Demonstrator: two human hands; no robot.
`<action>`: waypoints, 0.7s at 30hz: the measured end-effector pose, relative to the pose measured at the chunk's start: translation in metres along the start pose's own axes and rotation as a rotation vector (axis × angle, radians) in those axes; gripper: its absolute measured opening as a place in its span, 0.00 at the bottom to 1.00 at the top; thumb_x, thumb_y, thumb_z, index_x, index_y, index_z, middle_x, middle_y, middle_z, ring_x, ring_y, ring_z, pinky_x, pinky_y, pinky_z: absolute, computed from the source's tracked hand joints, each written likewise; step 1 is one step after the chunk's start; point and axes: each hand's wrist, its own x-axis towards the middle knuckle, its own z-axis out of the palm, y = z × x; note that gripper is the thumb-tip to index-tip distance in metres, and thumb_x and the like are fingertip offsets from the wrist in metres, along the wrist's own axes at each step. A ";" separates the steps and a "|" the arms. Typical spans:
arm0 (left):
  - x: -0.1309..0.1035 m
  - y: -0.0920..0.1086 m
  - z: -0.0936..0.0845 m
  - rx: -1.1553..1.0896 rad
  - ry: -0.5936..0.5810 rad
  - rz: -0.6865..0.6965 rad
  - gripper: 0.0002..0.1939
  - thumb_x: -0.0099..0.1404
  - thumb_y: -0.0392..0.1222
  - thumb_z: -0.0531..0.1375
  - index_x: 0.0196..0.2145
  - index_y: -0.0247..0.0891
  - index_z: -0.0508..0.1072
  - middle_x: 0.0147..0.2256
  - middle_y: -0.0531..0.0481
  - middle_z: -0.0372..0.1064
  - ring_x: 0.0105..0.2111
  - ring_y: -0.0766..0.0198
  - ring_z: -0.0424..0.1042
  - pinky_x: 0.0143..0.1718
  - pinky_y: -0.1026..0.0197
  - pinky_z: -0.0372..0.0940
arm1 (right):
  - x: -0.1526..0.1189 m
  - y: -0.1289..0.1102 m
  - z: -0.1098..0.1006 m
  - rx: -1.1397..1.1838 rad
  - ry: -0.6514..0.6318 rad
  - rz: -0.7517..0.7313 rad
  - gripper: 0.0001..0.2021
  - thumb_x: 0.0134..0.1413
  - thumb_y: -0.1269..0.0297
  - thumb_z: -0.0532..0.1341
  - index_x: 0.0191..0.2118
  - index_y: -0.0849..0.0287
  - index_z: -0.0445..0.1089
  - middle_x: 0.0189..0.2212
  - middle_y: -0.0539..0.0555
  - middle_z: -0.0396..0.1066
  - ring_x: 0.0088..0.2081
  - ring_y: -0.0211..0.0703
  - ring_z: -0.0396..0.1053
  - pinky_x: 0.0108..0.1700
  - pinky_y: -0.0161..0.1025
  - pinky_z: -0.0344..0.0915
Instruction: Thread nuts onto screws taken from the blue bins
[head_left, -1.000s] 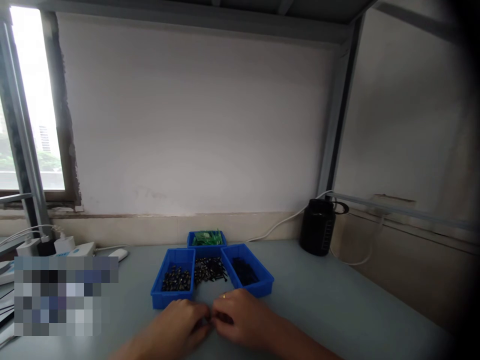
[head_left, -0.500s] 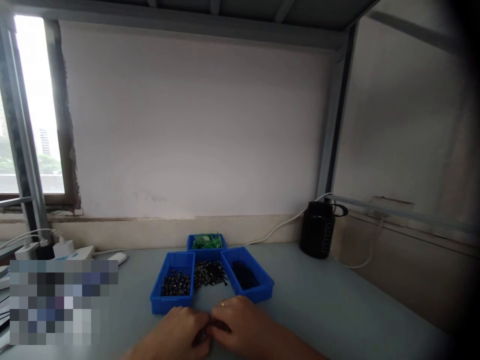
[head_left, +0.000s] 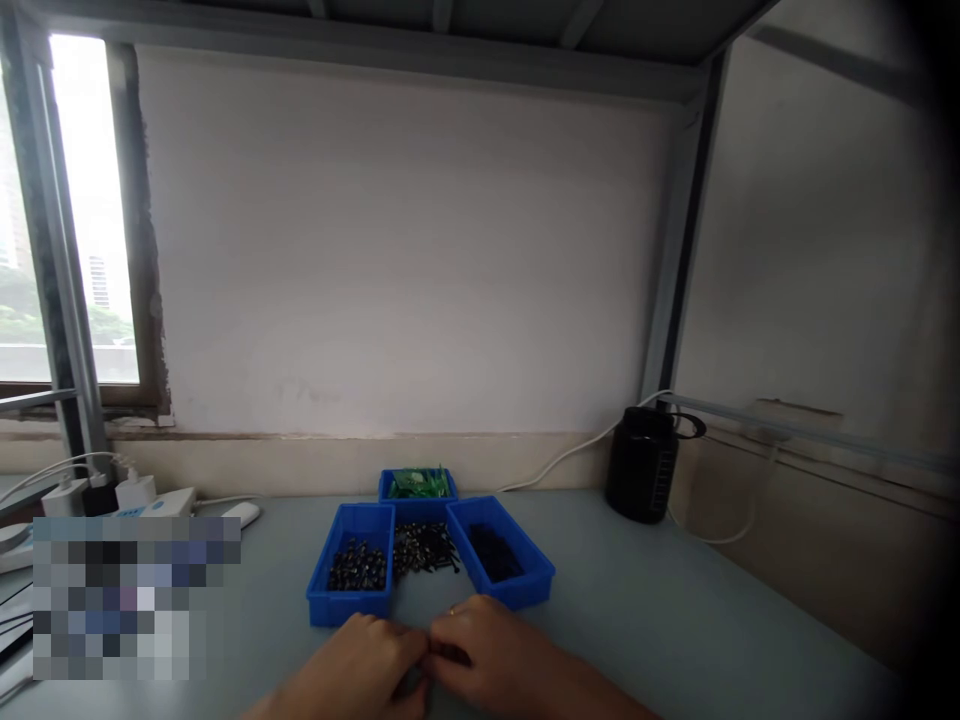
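Near the front edge of the view, my left hand (head_left: 367,665) and my right hand (head_left: 484,650) meet fingertip to fingertip above the table. Both are closed in a pinch; whatever lies between the fingers is too small and hidden to make out. Just beyond the left hand stands a blue bin (head_left: 349,608) with many small dark metal parts (head_left: 358,566). Behind the right hand, a second blue bin (head_left: 534,590) holds thin black pieces (head_left: 495,553). Between these bins lies a pile of dark screws (head_left: 427,547), some spilling onto the table.
A third blue bin (head_left: 417,508) with green packets (head_left: 418,484) sits at the back by the wall. A black jug (head_left: 641,467) stands at the back right. On the left are a power strip (head_left: 169,503) with chargers and a blurred-out patch (head_left: 127,600). A bed frame post rises at each side.
The whole view has shifted slightly, so things appear a little farther right. My hands stay together in nearly the same pinch.
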 end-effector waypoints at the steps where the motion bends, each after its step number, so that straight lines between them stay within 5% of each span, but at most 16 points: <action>1: 0.000 0.001 0.000 0.009 0.004 0.001 0.06 0.57 0.36 0.54 0.29 0.38 0.71 0.30 0.49 0.74 0.30 0.57 0.73 0.29 0.64 0.64 | 0.000 0.000 0.000 0.010 0.000 -0.003 0.10 0.54 0.64 0.55 0.28 0.60 0.71 0.27 0.51 0.73 0.28 0.38 0.66 0.29 0.31 0.53; 10: -0.002 0.000 -0.006 0.016 0.022 0.001 0.07 0.61 0.39 0.53 0.32 0.39 0.71 0.30 0.51 0.73 0.30 0.58 0.73 0.29 0.65 0.63 | -0.001 -0.003 -0.016 0.199 -0.094 0.032 0.09 0.54 0.67 0.55 0.30 0.61 0.72 0.26 0.51 0.73 0.28 0.37 0.66 0.29 0.30 0.55; 21: -0.004 -0.006 -0.004 -0.173 0.090 0.002 0.06 0.61 0.37 0.54 0.33 0.40 0.71 0.29 0.55 0.71 0.28 0.67 0.69 0.26 0.69 0.56 | 0.002 0.008 0.000 0.438 -0.117 0.112 0.07 0.45 0.71 0.59 0.29 0.60 0.74 0.22 0.48 0.72 0.23 0.35 0.63 0.24 0.28 0.54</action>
